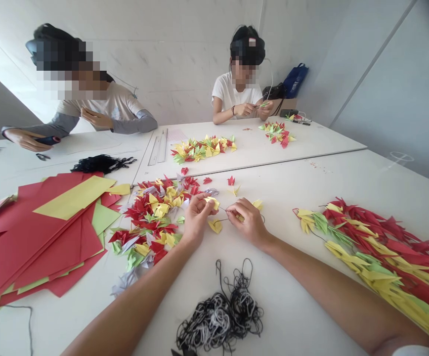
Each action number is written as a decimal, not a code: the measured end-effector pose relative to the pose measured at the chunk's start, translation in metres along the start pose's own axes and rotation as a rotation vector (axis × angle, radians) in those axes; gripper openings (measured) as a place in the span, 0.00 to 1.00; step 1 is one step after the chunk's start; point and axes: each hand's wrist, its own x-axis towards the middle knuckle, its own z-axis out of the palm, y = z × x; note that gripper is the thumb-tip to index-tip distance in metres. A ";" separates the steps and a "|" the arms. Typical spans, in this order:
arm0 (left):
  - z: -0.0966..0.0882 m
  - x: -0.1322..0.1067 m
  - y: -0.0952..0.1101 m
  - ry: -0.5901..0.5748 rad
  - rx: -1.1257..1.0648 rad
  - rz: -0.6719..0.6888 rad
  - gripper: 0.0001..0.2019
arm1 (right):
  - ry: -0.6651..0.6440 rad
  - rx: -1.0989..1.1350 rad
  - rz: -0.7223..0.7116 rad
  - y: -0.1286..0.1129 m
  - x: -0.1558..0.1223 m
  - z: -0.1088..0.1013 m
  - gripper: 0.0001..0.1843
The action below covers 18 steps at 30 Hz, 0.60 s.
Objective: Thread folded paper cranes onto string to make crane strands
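Observation:
Between its thumb and fingers my left hand pinches a yellow folded paper crane. My right hand is closed on a thin dark cord, part of which loops out past its right side. A fine dark line runs from the crane to my right fingertips; whether it is a needle or cord I cannot tell. Some yellow paper shows under my right fingers. Another yellow crane lies on the table just below the hands. Left of my left hand spreads a pile of red, yellow, green and lilac cranes.
A tangle of black and grey cord lies between my forearms. Strung cranes stretch along the right. Red paper sheets and black cord are at left. Two people sit opposite, near rulers and more cranes.

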 end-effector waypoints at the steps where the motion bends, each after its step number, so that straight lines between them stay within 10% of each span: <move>1: 0.000 -0.001 0.000 -0.010 0.026 0.025 0.19 | -0.006 0.000 0.006 0.000 0.000 0.000 0.09; 18: 0.009 -0.024 0.017 -0.132 0.433 0.452 0.17 | -0.028 0.115 0.243 -0.001 -0.002 -0.003 0.07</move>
